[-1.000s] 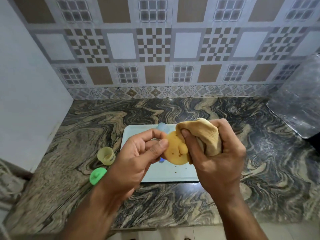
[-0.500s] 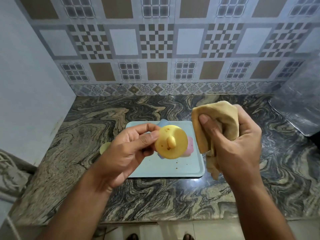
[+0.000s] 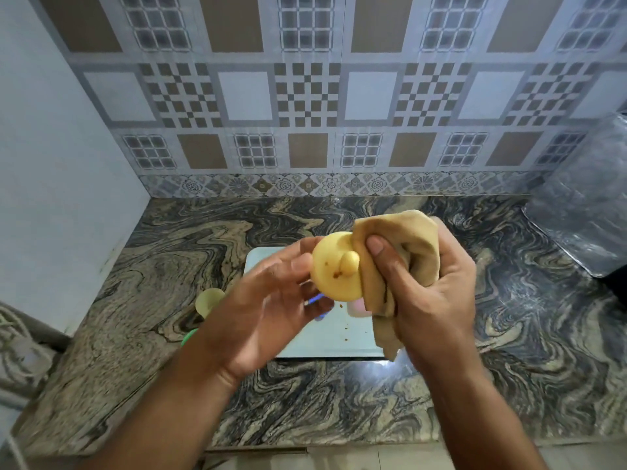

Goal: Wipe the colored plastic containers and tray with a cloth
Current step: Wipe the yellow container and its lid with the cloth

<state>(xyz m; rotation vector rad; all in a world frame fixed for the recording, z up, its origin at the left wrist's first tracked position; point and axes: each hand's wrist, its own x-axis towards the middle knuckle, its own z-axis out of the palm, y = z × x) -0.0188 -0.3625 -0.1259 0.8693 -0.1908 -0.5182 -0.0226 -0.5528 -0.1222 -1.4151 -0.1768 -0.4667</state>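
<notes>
My left hand [image 3: 268, 307] pinches a round yellow lid [image 3: 334, 273] with a small knob, held above the pale blue tray [image 3: 339, 337]. Brown specks mark the lid's face. My right hand [image 3: 431, 286] grips a bunched tan cloth [image 3: 403, 245] and presses it against the lid's right edge. On the tray, a pink piece [image 3: 358, 308] and a sliver of blue show below the lid, mostly hidden by my hands. A few crumbs lie on the tray.
A pale yellow container [image 3: 208, 300] and a green piece [image 3: 188, 337] sit on the marble counter [image 3: 509, 334] left of the tray, partly behind my left arm. A shiny metal object [image 3: 583, 215] stands at the right. The tiled wall runs behind.
The cloth in my right hand has moved left from apart to touching the yellow lid. The lid has turned a little in my left hand.
</notes>
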